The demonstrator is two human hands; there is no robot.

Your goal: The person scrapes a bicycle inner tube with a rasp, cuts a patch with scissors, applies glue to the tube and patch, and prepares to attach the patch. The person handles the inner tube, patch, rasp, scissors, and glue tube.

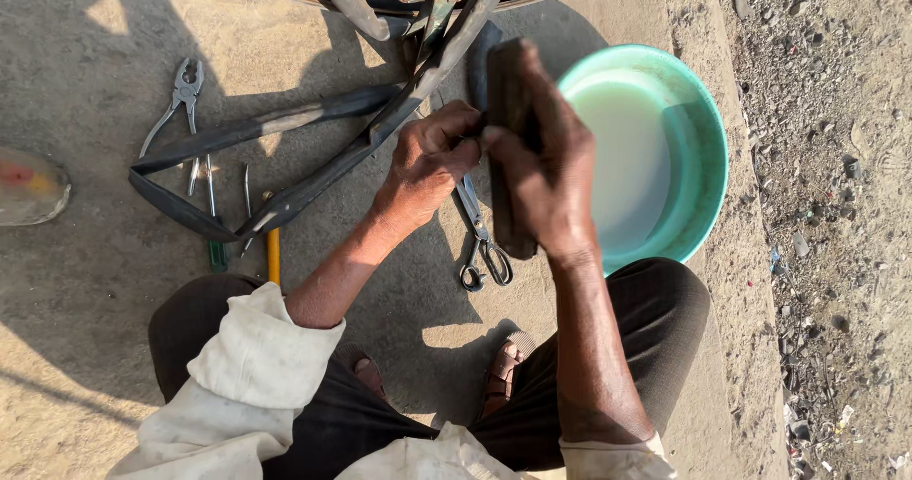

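Bare concrete left; basin (708,148), scissors (480,243), inner tube (237,133) close by.

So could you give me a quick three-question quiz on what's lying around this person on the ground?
1. True or false: the round turquoise plastic basin holds milky liquid.
2. What lies on the concrete between the hands and the feet: A pliers, B steel scissors, C hammer?
3. Which hand grips the dark flat rubber strip?

Key: 1 true. 2 B. 3 The right hand; the left hand pinches the strip's edge.
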